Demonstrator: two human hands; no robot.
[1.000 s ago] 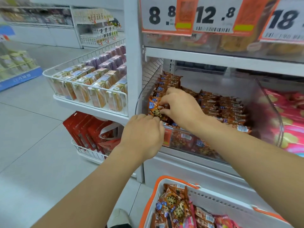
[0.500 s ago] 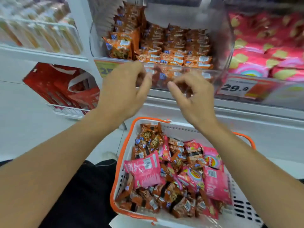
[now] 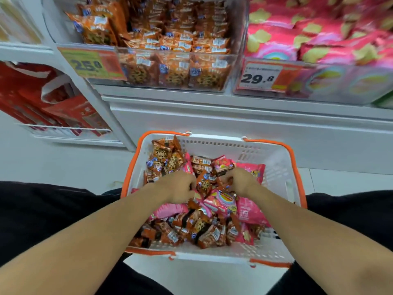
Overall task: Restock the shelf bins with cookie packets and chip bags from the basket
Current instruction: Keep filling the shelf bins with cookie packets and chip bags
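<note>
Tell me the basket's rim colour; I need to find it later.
Orange, on a white basket; the head view shows it clearly.

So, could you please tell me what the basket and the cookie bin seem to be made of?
Basket: white moulded plastic, apparently matte, with slotted walls and an orange rim. Cookie bin: clear glossy plastic, probably acrylic; the packets show through its front.

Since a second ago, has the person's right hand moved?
Yes. The right hand left the clear cookie bin and came down into the white orange-rimmed basket.
</note>
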